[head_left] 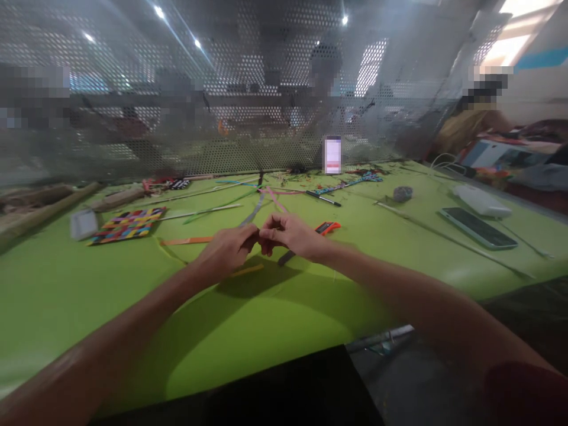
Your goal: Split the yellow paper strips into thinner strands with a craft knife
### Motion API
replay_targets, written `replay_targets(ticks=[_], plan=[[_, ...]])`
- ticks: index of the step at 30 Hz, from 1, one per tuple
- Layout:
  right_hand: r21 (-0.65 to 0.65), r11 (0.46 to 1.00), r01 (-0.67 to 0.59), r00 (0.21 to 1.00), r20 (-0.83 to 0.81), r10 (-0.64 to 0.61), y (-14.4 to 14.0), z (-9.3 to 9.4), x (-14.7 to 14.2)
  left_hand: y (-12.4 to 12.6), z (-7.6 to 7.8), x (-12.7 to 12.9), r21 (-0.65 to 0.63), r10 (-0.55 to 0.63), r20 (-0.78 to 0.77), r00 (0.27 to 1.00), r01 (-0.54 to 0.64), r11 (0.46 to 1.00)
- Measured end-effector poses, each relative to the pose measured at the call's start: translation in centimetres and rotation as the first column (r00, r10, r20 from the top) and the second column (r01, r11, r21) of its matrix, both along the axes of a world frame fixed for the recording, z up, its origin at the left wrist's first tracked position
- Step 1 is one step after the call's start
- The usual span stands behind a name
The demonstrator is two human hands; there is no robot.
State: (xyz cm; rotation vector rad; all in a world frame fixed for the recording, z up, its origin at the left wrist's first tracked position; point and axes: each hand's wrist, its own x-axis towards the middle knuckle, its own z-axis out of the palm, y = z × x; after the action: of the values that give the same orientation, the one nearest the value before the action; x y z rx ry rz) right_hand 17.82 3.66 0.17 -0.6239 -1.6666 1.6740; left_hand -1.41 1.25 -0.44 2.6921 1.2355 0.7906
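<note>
My left hand [231, 247] and my right hand [288, 235] meet above the middle of the table, fingertips pinched close together. Whatever lies between the fingers is too small or hidden to make out. Around them lie thin flat strips: an orange strip [189, 241] beside my left hand, a yellow strip [248, 271] below it, and a grey strip [252, 214] and a pink strip [278, 203] running behind the hands. An orange utility knife [327, 228] lies just beyond my right wrist, partly covered. A dark strip end [286, 258] shows under my right hand.
The green table [213, 349] carries a colourful woven piece [131, 225], a black pen [323, 199], a phone [478, 228], a white box-like device [481, 201], a grey lump [403, 193] and a long thin rod [452, 238]. A perforated metal screen [266, 127] stands behind; a person is at far right.
</note>
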Motion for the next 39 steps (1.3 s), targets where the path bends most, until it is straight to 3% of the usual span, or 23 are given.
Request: replay_targets(ticks=[9,14,19,24,31,35,39], plan=[[0.096,0.995,0.032,0.985,0.168,-0.048,-0.5,0.3,0.0,0.0,-0.9,0.0,0.025,0.051,-0.191,0.98,-0.047,0.999],[0.134,0.991,0.028,0.98,0.194,-0.054,-0.5,0.1,0.2,0.6,-0.8,-0.1,-0.009,0.079,-0.191,0.978,-0.082,0.997],[0.255,0.961,0.11,0.965,0.204,-0.164,0.1,-0.3,0.8,1.9,-0.6,-1.1,-0.129,0.044,-0.132,0.99,-0.061,0.99],[0.473,0.868,0.152,0.92,0.253,-0.299,0.5,-0.1,1.4,2.3,-0.2,-1.9,-0.236,-0.019,-0.021,1.0,0.013,0.972],[0.721,0.68,0.129,0.863,0.256,-0.436,0.9,-0.2,1.6,1.8,0.2,-1.8,-0.29,0.001,0.13,0.992,0.037,0.956],[0.814,0.578,0.062,0.811,0.296,-0.504,1.3,-0.8,1.6,1.9,0.1,-1.8,-0.292,-0.008,0.18,0.984,0.061,0.954],[0.858,0.512,-0.047,0.792,0.344,-0.504,1.5,-1.1,1.5,2.0,-0.1,-1.8,-0.288,-0.032,0.209,0.977,0.093,0.953]])
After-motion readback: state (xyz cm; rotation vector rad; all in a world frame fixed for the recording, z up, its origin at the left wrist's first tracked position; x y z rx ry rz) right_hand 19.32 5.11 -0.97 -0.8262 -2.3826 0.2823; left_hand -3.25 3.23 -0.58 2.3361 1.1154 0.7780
